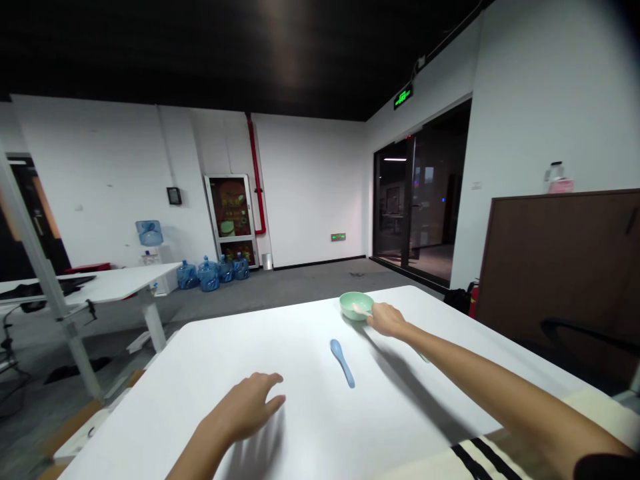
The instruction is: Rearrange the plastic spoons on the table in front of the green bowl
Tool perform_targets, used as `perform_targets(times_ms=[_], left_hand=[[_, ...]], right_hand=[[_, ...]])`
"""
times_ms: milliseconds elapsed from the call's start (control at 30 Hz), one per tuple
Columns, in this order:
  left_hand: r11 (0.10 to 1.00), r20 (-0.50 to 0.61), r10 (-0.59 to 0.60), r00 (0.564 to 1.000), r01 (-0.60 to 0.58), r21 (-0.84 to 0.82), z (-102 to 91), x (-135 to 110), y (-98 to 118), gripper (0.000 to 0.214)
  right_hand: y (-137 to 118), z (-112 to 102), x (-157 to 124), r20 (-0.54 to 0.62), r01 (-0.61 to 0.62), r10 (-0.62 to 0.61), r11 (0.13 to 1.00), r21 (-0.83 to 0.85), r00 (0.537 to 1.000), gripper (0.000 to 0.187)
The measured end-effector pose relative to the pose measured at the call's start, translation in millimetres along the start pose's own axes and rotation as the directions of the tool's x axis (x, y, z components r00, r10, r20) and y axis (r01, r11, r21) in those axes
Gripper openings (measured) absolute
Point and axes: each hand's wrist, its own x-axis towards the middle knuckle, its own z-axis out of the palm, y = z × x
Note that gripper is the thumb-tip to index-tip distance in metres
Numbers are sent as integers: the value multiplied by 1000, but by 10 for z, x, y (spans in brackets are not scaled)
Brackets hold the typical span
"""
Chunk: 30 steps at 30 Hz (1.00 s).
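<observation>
A mint-green bowl (355, 305) stands near the far edge of the white table (310, 413). My right hand (386, 320) reaches out to it with fingers closed on a pale spoon (361, 309) whose end lies in the bowl. A blue spoon (343, 361) lies flat on the table between my hands. My left hand (247, 405) rests palm down on the tabletop to the left of the blue spoon, fingers spread, holding nothing.
A second white desk (107, 281) stands at the left with a slanted metal pole (45, 280). Blue water jugs (213, 272) sit on the floor by the back wall. A brown partition (560, 267) and a black chair (585, 340) are at the right.
</observation>
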Motion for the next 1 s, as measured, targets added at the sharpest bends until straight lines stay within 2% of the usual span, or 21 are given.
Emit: perform_targets(times_ms=[267,633,833,1000], left_hand=[[999,12,-32,999,32,-9,-25,7,11,57],[998,39,-65,997,66,-22,-53,44,36,58],[998,45,-63,997,64,-23,-44,66,26,57],[999,29,-39,999,39,-10,-18,70,3,56]], right_hand=[[-131,147,426,-65,-83,85,996,27,994,29],[-88,365,765,-18,-95,95,995,-7,995,29],[-70,324,748,-6,-100,100,995,-10,995,33],[-33,219,491,-40,-87,87,996,5,995,40]])
